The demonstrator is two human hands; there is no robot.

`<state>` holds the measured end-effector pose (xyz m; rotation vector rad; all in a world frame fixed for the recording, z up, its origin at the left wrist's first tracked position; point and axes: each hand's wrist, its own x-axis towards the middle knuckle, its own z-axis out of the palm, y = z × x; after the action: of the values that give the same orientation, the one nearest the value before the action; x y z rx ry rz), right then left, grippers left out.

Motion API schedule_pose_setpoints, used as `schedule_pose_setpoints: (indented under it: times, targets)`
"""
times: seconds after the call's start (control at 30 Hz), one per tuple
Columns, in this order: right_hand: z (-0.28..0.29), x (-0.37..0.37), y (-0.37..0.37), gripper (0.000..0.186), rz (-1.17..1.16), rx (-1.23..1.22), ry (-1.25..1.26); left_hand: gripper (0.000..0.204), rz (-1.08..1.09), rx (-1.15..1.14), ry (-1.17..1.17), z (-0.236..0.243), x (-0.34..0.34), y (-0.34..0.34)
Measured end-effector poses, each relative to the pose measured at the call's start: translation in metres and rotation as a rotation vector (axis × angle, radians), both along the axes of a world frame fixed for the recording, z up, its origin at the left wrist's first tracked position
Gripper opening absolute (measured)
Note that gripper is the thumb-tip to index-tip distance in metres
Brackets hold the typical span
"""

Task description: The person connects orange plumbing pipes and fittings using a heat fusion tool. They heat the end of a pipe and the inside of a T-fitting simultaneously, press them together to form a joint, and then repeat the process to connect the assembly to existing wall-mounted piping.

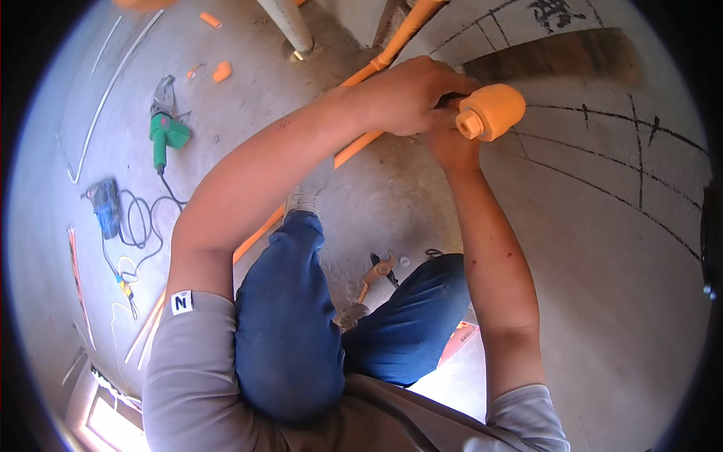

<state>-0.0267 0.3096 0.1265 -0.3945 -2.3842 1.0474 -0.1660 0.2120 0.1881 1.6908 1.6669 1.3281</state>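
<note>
An orange cylindrical piece [498, 109] with a rounded end and a hexagonal tip stands out by the wall at the upper right, in front of my hands. My left hand [414, 92] is beside it with fingers curled round toward its tip; what they grip is hidden. Just below, my right hand [453, 147] reaches up close under the left one. Its fingers are covered by the left hand and the orange piece. Behind my left hand an orange pipe [403, 38] with couplings runs along the foot of the wall.
On the floor at left lie a green pipe-welding tool [162, 135] and a blue power tool [105, 207] with cables. Orange fittings [222, 71] are scattered near a white upright pipe [288, 26]. Pliers [384, 267] lie between my legs. Black lines mark the wall [602, 241].
</note>
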Motion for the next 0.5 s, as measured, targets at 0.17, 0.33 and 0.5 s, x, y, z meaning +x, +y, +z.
schedule_pose_setpoints:
  times: [0.17,0.33,0.5]
  targets:
    - [0.011,-0.008,-0.007,0.012,-0.033,0.029,0.072,0.047,0.018,-0.001,0.007,-0.006,0.000,0.000]
    - [0.007,-0.007,-0.006,0.013,-0.060,-0.078,0.022,0.048,0.038,-0.042,0.075,-0.008,0.000,0.000]
    - [-0.005,-0.007,-0.006,0.016,-0.146,-0.137,0.040,0.045,0.043,0.002,0.052,-0.007,0.003,0.002]
